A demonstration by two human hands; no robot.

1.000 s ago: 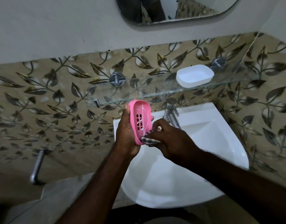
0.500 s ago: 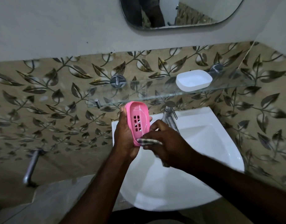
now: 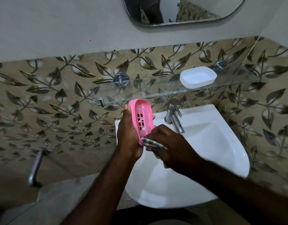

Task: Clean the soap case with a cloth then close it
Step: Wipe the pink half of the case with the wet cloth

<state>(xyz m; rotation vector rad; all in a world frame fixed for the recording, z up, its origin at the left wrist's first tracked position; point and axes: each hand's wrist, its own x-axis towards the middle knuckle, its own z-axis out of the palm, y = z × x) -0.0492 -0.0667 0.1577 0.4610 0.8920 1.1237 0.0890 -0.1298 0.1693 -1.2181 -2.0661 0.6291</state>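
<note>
My left hand (image 3: 129, 137) grips a pink soap case tray (image 3: 142, 117) with slots in its floor, held upright on its end over the basin's left rim, hollow side facing right. White soap streaks show inside it. My right hand (image 3: 170, 146) holds a checked cloth (image 3: 152, 142) bunched against the tray's lower end. A white soap case part (image 3: 197, 77) lies open side up on the glass shelf (image 3: 140, 93), apart from both hands.
A white corner washbasin (image 3: 221, 143) sits below my hands, with a chrome tap (image 3: 174, 117) right of the tray. The glass shelf runs just above the tray's top. A mirror (image 3: 180, 12) hangs above; another chrome tap (image 3: 35, 168) juts from the wall at lower left.
The cloth in my right hand stays at the tray's lower end with small rubbing shifts. The tray has turned slightly, showing more of its inside. My head has tipped a little.
</note>
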